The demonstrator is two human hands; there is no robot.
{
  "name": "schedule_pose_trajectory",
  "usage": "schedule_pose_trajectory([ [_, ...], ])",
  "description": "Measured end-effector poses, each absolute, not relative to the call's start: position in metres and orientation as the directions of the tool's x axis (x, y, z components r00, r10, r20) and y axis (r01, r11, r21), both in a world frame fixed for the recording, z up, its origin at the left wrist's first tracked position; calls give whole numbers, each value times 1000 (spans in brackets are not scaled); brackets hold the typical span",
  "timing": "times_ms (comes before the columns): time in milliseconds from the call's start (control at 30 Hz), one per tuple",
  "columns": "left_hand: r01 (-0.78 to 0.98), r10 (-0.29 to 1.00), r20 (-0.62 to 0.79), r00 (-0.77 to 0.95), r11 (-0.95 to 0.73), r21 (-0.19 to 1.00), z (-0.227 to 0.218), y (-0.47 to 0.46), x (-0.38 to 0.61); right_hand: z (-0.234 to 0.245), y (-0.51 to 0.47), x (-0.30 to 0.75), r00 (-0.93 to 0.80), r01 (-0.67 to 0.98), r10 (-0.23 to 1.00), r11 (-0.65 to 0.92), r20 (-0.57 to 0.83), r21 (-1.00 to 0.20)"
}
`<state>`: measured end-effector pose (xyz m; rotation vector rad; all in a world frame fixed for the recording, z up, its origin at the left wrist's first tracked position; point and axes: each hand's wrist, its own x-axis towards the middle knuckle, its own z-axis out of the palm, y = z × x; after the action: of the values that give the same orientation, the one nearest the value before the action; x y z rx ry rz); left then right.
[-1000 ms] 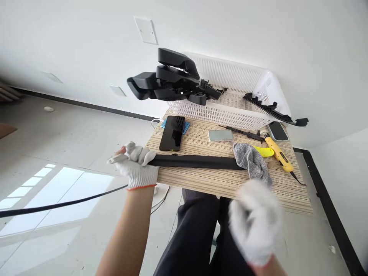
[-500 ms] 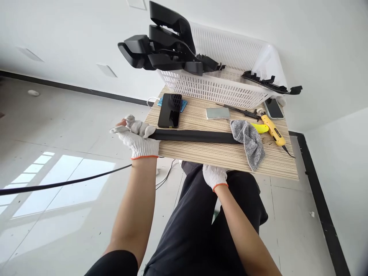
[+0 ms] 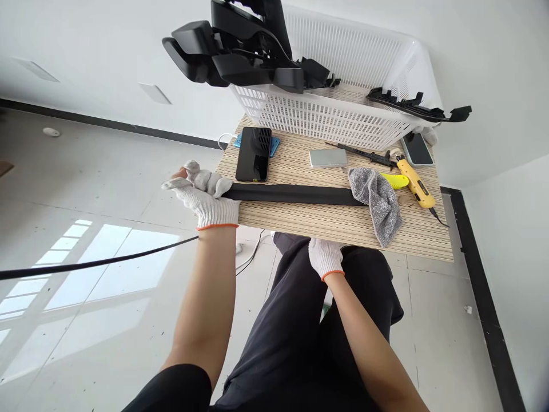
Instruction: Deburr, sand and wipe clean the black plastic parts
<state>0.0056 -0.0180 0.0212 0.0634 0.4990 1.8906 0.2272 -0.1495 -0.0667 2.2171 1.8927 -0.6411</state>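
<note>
My left hand, in a white knit glove, is closed around the left end of a long black strip that lies across the striped wooden table. The strip's right end runs under a grey cloth. My right hand, also gloved, is down between my legs just under the table's front edge; its fingers are hidden. A thin black cord trails left from near my left wrist.
A white slatted basket at the back holds black plastic parts and a black trim piece. On the table lie a black phone, a silver device, a yellow tool and another phone. White tiled floor lies left.
My right hand dropped from in front of the grey cloth to below the table's front edge, between my legs. My left hand kept its grip on the strip.
</note>
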Motion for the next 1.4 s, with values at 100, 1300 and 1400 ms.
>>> schedule_pose_trajectory([
  [100, -880, 911, -179, -370, -282, 383, 20, -18, 5, -66, -153, 231, 114, 950, 893, -226, -436, -215],
  [1300, -893, 907, -142, -396, -344, 290, 10, -9, 2, -104, -178, 245, 93, 668, 938, -308, -335, -677],
  [1400, -914, 922, -121, -369, -336, 228, 8, -8, 1, -108, -182, 251, 102, 633, 895, -396, -435, -665],
])
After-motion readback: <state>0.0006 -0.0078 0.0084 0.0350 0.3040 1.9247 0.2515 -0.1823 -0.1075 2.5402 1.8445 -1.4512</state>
